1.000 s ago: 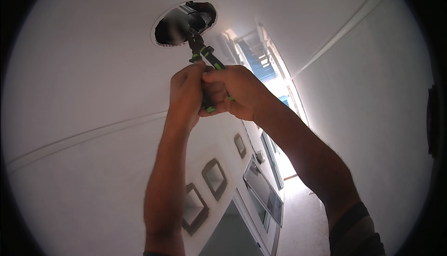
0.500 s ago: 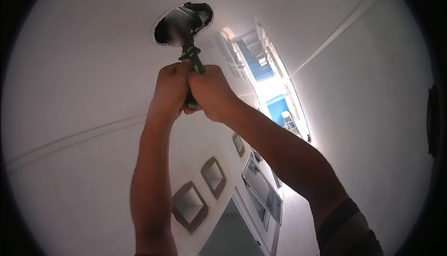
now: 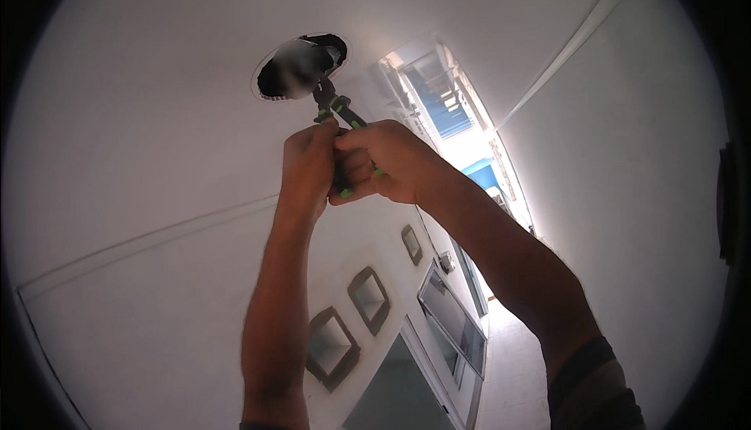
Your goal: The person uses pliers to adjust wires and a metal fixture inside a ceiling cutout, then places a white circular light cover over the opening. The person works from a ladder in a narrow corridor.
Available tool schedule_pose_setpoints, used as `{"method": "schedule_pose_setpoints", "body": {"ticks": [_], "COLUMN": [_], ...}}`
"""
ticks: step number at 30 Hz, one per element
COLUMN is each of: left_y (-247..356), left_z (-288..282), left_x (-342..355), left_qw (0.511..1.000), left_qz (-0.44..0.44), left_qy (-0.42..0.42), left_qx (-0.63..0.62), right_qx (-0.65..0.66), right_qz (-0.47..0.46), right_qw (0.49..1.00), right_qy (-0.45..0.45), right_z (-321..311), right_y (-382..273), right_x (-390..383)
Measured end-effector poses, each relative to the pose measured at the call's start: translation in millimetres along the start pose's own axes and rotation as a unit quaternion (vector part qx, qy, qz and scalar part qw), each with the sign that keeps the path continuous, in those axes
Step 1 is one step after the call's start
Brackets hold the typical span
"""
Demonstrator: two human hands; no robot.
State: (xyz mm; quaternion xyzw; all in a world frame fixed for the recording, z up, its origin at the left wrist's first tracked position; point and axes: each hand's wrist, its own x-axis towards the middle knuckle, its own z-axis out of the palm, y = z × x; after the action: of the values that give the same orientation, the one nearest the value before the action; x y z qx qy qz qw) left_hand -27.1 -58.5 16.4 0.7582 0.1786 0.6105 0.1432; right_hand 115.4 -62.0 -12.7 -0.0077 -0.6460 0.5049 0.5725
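Observation:
Overhead, a round hole [image 3: 270, 82] with a dark inside is cut in the white ceiling. A blurred grey patch hides much of it. Black pliers [image 3: 324, 92] with green-marked handles reach up to its lower right edge; what their jaws touch, I cannot make out. The two handles stand apart. My left hand [image 3: 308, 164] is closed around the left handle. My right hand [image 3: 397, 158] grips the right one, its fingers curled between the handles.
The white wall below has several framed square openings [image 3: 370, 302] and a tilted glass window [image 3: 452, 322]. A bright passage with a blue wall [image 3: 447, 113] lies to the right. A pale strip [image 3: 575, 46] runs along the ceiling at upper right.
The plier handles have spread from close together to apart, and my hands have separated with them. My view has shifted, so the hole sits lower in the picture.

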Motion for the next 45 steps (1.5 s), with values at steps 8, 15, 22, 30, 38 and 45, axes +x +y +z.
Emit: {"method": "schedule_pose_setpoints", "body": {"ticks": [8,15,22,30,38,45], "left_y": [10,-7,-16,-15,-23,-21], "left_z": [0,-7,-7,2,2,7], "left_x": [-3,3,10,6,13,8], "left_qw": [1.0,0.999,1.0,0.993,0.991,0.97], "left_qz": [-0.026,-0.038,-0.003,0.019,-0.006,-0.018], "left_qy": [0.004,0.0,0.018,-0.005,0.001,-0.049], "left_qx": [-0.002,0.023,-0.007,-0.119,-0.132,-0.237], "right_qx": [0.024,-0.004,-0.022,-0.049,-0.032,-0.089], "right_qz": [0.023,0.032,0.005,-0.029,-0.022,-0.038], "right_qw": [0.999,0.999,1.0,0.998,0.999,0.995], "right_qy": [-0.019,-0.007,-0.011,0.017,0.017,0.029], "right_z": [-4,-11,-14,-6,-6,-9], "right_y": [-2,-2,0,8,7,8], "right_x": [2,6,13,13,14,22]}}
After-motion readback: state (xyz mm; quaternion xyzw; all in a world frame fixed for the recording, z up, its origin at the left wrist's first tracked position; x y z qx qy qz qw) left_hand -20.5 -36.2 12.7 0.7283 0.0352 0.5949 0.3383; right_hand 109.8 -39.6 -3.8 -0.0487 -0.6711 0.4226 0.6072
